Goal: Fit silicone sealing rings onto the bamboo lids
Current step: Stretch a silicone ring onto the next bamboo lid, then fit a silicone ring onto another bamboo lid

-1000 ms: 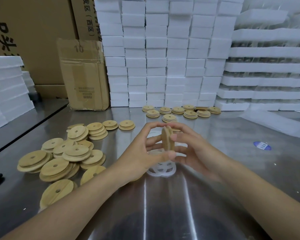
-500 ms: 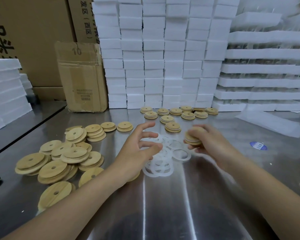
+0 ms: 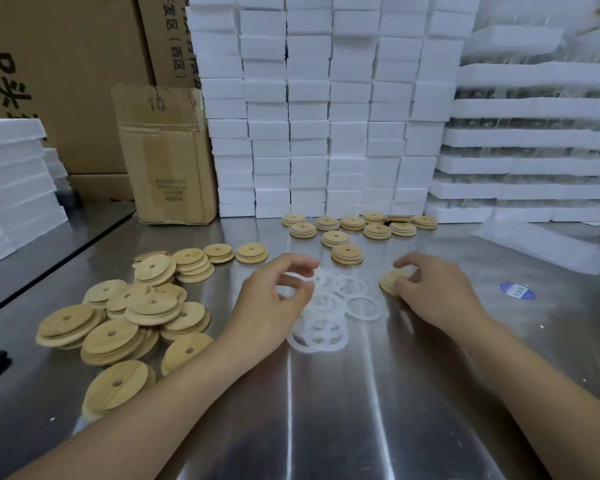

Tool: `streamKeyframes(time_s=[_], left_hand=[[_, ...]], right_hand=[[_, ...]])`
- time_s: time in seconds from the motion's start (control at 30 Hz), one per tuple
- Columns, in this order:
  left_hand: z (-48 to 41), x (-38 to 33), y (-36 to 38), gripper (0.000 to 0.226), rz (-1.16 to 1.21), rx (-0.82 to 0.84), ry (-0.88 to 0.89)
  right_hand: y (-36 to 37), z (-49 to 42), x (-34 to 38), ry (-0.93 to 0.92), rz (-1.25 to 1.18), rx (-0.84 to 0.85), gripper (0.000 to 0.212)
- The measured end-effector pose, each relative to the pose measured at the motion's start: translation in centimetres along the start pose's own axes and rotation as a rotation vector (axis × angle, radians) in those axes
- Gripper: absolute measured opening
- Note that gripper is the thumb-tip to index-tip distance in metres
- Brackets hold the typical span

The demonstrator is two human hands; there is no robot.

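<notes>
A heap of translucent white silicone rings point(image 3: 329, 313) lies mid-table on the steel table point(image 3: 326, 410). My left hand point(image 3: 274, 299) hovers over the heap's left side, thumb and curled fingers pinching a silicone ring point(image 3: 300, 276) at its top. To the right of the heap, my right hand point(image 3: 437, 292) grips a bamboo lid point(image 3: 392, 280) low against the tabletop. Bare bamboo lids point(image 3: 136, 306), each with a centre hole, are piled at the left. Lids with a white ring round their edge point(image 3: 347, 254) sit in a group at the back.
A cardboard box point(image 3: 167, 157) marked 10 stands at the back left beside a wall of white foam blocks point(image 3: 326, 116). Foam trays point(image 3: 534, 133) are stacked at the right, with a loose foam strip point(image 3: 541, 244) below. A blue sticker point(image 3: 516, 291) lies to the right.
Both hands held one lid upright above the rings. They parted: the right hand carried the lid down to the right, and the left dropped to the ring heap and closed on a ring.
</notes>
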State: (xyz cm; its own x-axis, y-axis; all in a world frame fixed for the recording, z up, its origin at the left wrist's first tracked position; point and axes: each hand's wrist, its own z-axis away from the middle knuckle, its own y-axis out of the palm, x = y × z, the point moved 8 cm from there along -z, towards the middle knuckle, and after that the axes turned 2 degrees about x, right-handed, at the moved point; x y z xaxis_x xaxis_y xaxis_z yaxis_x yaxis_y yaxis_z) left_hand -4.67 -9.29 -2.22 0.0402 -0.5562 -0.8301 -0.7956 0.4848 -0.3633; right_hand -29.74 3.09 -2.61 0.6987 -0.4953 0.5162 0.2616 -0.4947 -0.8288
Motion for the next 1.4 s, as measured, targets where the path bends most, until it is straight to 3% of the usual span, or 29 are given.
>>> streamKeyframes(time_s=[0.1, 0.3, 0.47, 0.6, 0.7, 0.9, 0.97, 1.03, 1.23, 1.4], left_hand=[[-0.4, 0.2, -0.7, 0.034, 0.008, -0.052, 0.011], [-1.4, -0.2, -3.2, 0.031, -0.083, -0.148, 0.051], [-2.0, 0.3, -6.9, 0.019, -0.607, -0.106, 0.033], [-1.8, 4.0, -8.9, 0.036, -1.056, 0.031, -0.294], [-1.3, 5.5, -9.2, 0.049, -1.049, 0.116, -0.447], [-1.5, 3.4, -6.9, 0.048, -0.807, 0.164, -0.25], [-1.5, 1.9, -6.8, 0.038, -0.719, 0.103, -0.178], [-1.7, 1.0, -7.8, 0.033, -0.782, -0.008, -0.172], [-1.5, 4.1, -11.6, 0.06, -1.062, 0.062, -0.569], [-1.6, 5.1, -12.8, 0.053, -0.977, 0.003, -0.528]], right_hand=[[1.8, 0.4, 0.6, -0.027, 0.116, 0.158, 0.068], [2.8, 0.1, 0.3, -0.048, 0.091, 0.185, 0.059], [2.9, 0.2, 0.8, -0.091, 0.103, 0.178, 0.047], [2.6, 0.7, 2.1, -0.159, 0.085, 0.16, 0.035], [2.6, 1.2, 3.0, -0.206, 0.099, 0.162, 0.029], [3.1, 1.4, 3.7, -0.268, 0.078, 0.14, 0.019], [3.1, 1.3, 3.6, -0.254, 0.045, 0.14, 0.018], [3.3, 1.3, 3.5, -0.249, 0.029, 0.147, 0.02], [3.6, 1.3, 3.7, -0.261, -0.015, 0.16, 0.025], [3.7, 1.4, 3.7, -0.274, -0.026, 0.166, 0.028]])
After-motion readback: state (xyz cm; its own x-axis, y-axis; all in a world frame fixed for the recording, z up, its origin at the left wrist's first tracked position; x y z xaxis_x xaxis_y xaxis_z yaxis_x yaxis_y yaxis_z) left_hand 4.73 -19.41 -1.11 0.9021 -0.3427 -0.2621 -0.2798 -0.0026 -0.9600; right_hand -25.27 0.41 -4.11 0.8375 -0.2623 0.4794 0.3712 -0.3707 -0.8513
